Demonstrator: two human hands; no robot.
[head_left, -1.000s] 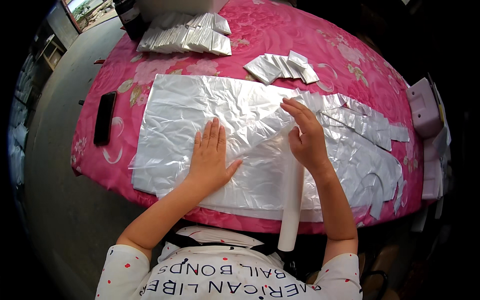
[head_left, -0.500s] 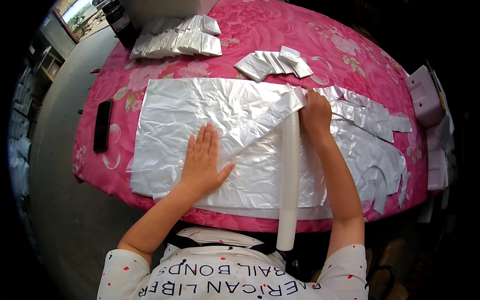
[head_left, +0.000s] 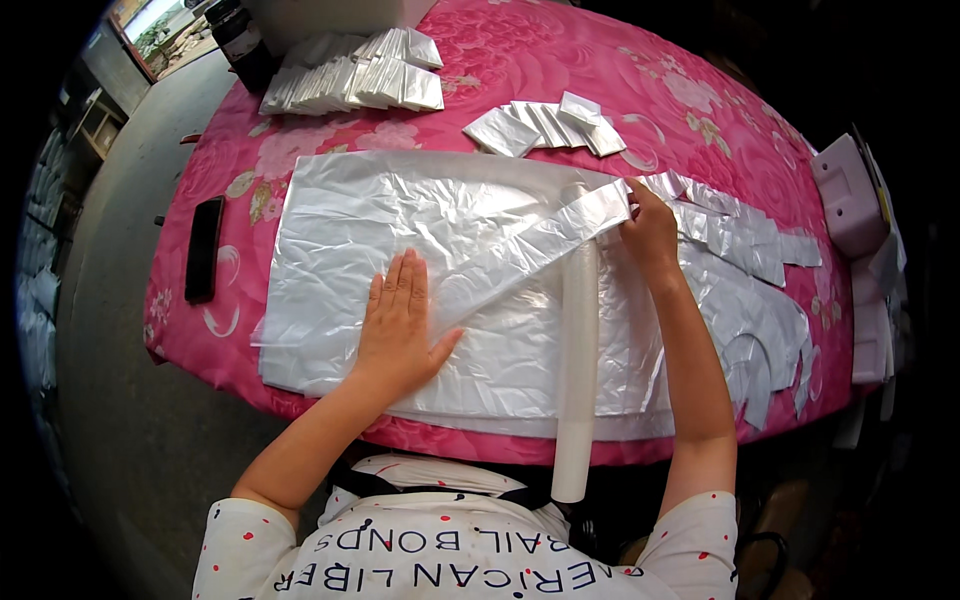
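The fingers (head_left: 634, 193) of the right hand (head_left: 652, 230) are pinched on the end of a strip (head_left: 560, 228) of clear film; those of the left hand (head_left: 393, 325) lie flat, thumb spread, grasping nothing, on a wide stack of plastic sheets (head_left: 340, 220). A broad, even press from the left palm should pin the sheets without dragging in wrinkles, and a light draw along the strip's own line would serve better than an upward tug (film this thin probably creases at any sideways pull). The tube (head_left: 577, 350), being round, looks ready to roll if nudged.

Largest first, the surface (head_left: 560, 50) wears a pink cloth printed with roses. The stack lies along its near edge: glossy, crinkled, silvery-translucent, square-cornered toward the left edge, ragged toward the right, where loose offcuts (head_left: 765, 350) curl. The smooth, milky tube crosses the stack, its near end jutting past the surface's near edge. Flat, shiny and apparently layered, the strip slants from beside the left hand over the tube. Toward the far left corner stand tight rows of folded packets (head_left: 350, 82); a smaller fan of squares (head_left: 545, 128) lies beyond the stack. The black phone (head_left: 204, 250), slim and rectangular, rests by the left edge.
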